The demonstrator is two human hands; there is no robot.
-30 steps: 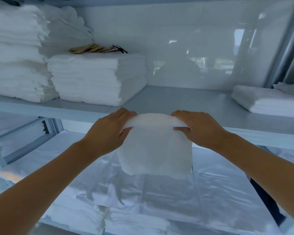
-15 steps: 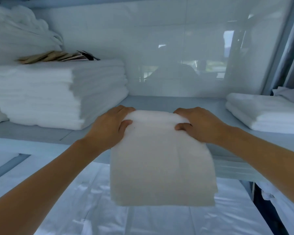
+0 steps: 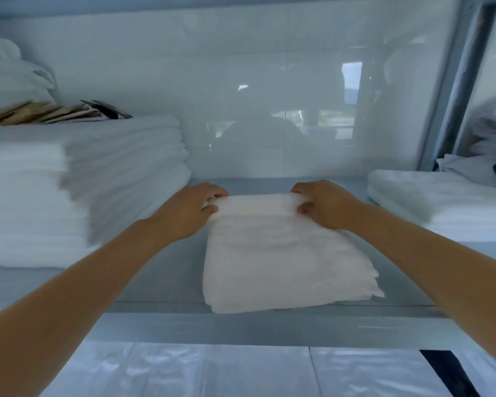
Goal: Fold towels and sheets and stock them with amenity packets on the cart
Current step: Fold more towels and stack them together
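Folded towel white; towel stacks white; packets tan, possibly dark-edged; shelf grey.

Both bare forearms reach forward, converging from the lower corners toward the centre. The left hand sits at ten o'clock of centre, fingers curled over and thumb pinching underneath. The right hand mirrors it at two o'clock, thumb tucked in, knuckles up.

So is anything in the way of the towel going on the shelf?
Nothing visible is. The folded towel already lies on a bare part of the shelf, between the tall stack and the smaller pile. The left hand and right hand grip its far edge.
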